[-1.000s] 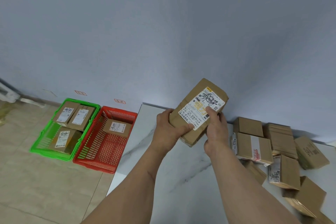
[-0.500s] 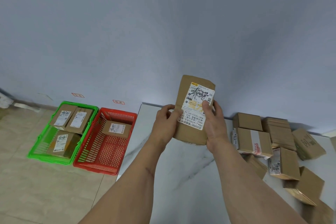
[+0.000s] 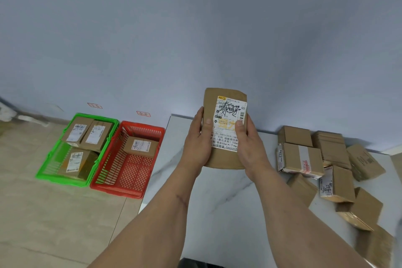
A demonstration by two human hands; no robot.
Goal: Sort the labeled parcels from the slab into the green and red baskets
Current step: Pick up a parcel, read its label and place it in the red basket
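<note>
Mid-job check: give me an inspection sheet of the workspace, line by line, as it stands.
Surface: white marbled slab, its left part bare.
Job's things: held parcel upright, label facing the camera; green basket holds three labeled parcels; red basket holds one; unsorted parcels piled on the slab's right.
Clutter: nothing seen.
Grippers: left hand and right hand grip the held parcel's sides.
Cables: nothing seen.
Surroundings: blue-grey wall with two small red tags above the baskets; beige tiled floor.

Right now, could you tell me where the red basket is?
In the head view, the red basket sits on the floor at lower left, side by side with the green basket on its left and the white slab on its right.
</note>
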